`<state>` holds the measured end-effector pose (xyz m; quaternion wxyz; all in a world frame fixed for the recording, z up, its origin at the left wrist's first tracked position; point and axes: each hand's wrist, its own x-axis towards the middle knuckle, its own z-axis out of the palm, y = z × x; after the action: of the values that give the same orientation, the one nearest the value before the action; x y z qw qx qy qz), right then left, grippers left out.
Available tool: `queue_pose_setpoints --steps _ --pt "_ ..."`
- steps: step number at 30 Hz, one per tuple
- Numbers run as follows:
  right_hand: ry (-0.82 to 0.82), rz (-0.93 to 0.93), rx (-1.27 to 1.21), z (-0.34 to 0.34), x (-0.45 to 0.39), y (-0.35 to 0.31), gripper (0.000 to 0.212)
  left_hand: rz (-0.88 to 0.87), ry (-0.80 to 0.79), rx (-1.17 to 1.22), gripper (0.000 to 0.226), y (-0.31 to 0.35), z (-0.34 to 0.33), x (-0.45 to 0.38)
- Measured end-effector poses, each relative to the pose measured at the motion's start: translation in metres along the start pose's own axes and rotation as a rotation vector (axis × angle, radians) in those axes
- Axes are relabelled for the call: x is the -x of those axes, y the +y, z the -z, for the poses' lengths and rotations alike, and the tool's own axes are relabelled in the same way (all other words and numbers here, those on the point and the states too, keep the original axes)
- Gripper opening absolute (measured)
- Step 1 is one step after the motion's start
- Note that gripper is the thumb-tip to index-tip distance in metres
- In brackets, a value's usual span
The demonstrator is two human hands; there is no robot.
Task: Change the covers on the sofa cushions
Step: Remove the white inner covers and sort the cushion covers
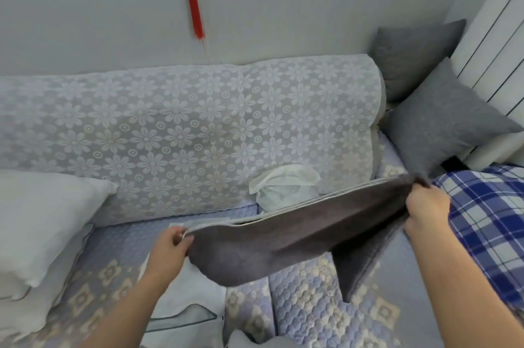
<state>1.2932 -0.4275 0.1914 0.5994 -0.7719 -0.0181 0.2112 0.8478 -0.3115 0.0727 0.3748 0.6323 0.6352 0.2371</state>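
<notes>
Both hands hold a limp dark grey fabric cushion cover [297, 237] above the quilted lilac sofa seat [312, 305]. The left hand [173, 248] pinches its left corner; the right hand [425, 211] grips the right edge, fingertips buried in fabric. A white pillow [42, 223] is cropped at left.

Cushion cover [297, 237] stretched between left hand [170, 248] and right hand [425, 208] — pillows [37, 220] left of the left hand, cushions [442, 123] behind the right.
</notes>
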Motion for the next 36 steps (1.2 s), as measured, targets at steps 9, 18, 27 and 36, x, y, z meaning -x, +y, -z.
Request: queue_pose_setpoints --steps 9,18,27,36 --pt "-0.88 0.152 0.442 -0.04 0.147 0.017 0.035 -0.273 -0.343 0.175 0.023 0.163 -0.022 0.07" --pt "-0.88 0.09 0.326 -0.028 0.166 0.05 0.036 -0.174 -0.398 0.341 0.028 0.167 -0.011 0.081" --pt "-0.726 0.178 0.273 -0.031 0.181 0.057 0.035 -0.145 -0.463 0.549 0.021 0.171 -0.001 0.084" --pt "-0.741 0.268 0.398 -0.021 0.187 0.061 0.051 -0.263 -0.374 0.318 0.028 0.177 -0.009 0.098"
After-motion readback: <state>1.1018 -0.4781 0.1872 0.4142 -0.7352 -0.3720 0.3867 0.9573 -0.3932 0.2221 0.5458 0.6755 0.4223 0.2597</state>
